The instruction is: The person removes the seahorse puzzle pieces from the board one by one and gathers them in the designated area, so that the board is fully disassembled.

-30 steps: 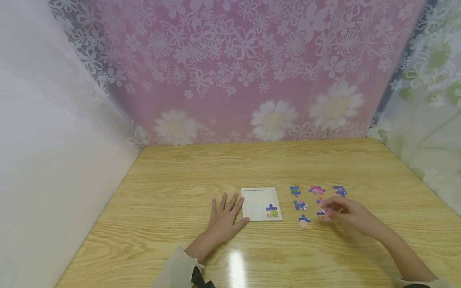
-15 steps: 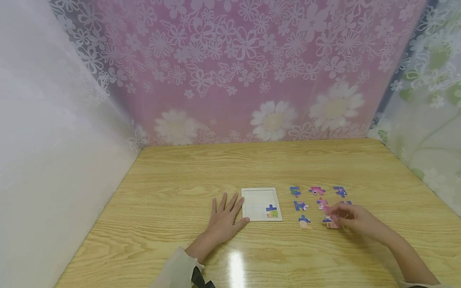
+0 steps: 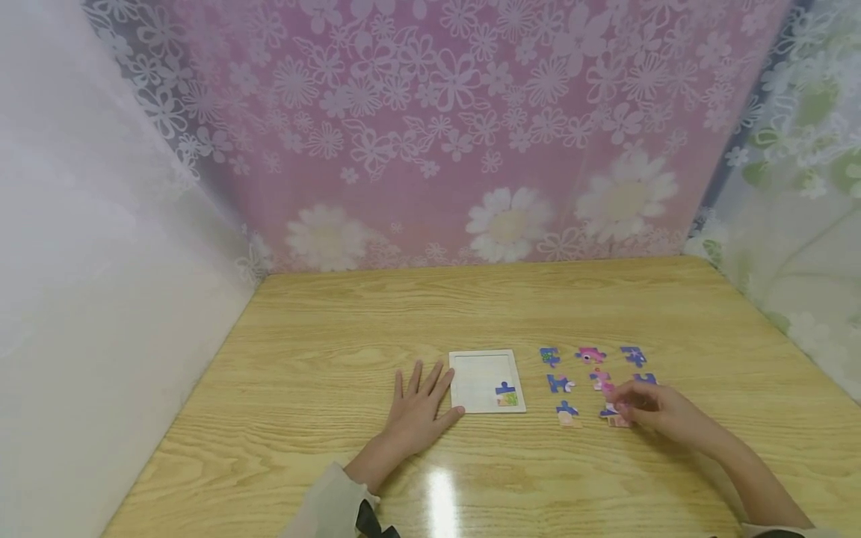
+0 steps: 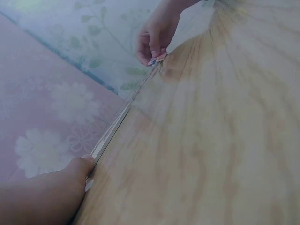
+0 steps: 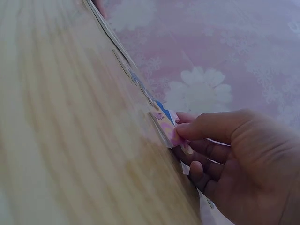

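Note:
My left hand (image 3: 415, 411) lies flat with spread fingers on the table, index finger and thumb at the left edge of a white square puzzle tray (image 3: 480, 353). One blue and green puzzle piece (image 3: 507, 396) sits in the tray's lower right corner. To the right of the tray, my right hand (image 3: 655, 411) pinches a jigsaw piece (image 5: 164, 124) between thumb and fingers. That piece is pink, cream and blue, tilted up, its lower edge close to the tabletop. Its far part is hidden behind the fingers.
Loose pieces lie in rows on the wooden table (image 3: 336, 321): a pink fish-eye piece (image 3: 591, 355), a starfish piece (image 3: 633, 356), a blue and cream piece (image 3: 567, 413) and several others. Flowered curtains (image 3: 430, 149) close off the back and sides.
My right hand has moved slightly right and nearer with the pinched piece, uncovering a blue piece behind it. During the last half second it has barely shifted. The left hand stays put.

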Demonstrator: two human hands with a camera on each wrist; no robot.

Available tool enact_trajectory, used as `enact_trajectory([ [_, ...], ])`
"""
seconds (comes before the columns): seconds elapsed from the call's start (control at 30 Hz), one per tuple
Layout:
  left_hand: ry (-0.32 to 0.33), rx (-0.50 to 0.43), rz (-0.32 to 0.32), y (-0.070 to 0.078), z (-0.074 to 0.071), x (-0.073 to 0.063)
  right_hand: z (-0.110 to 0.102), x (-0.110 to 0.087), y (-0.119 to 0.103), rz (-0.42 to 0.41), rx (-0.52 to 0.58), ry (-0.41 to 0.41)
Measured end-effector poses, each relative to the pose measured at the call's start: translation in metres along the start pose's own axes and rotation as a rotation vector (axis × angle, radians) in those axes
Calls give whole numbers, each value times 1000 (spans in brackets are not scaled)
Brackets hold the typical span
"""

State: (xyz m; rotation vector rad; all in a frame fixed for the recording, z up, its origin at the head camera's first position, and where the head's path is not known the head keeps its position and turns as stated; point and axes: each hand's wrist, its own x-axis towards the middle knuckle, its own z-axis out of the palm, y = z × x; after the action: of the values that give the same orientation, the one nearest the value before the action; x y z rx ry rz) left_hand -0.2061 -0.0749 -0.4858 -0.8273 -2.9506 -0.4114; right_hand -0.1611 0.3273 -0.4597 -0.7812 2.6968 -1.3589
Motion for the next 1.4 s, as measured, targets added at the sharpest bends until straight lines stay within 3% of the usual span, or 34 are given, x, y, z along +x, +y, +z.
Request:
enact_trajectory([
  [0.4, 0, -10, -11, 0, -1, 0, 7, 0, 1, -79, -108, 77],
  [1.0, 8, -8, -4, 1, -1, -1, 9, -2, 2, -172, -103, 83],
  [1.4, 9, 2, 0, 0, 2, 1, 10, -3, 2, -115, -122, 73],
])
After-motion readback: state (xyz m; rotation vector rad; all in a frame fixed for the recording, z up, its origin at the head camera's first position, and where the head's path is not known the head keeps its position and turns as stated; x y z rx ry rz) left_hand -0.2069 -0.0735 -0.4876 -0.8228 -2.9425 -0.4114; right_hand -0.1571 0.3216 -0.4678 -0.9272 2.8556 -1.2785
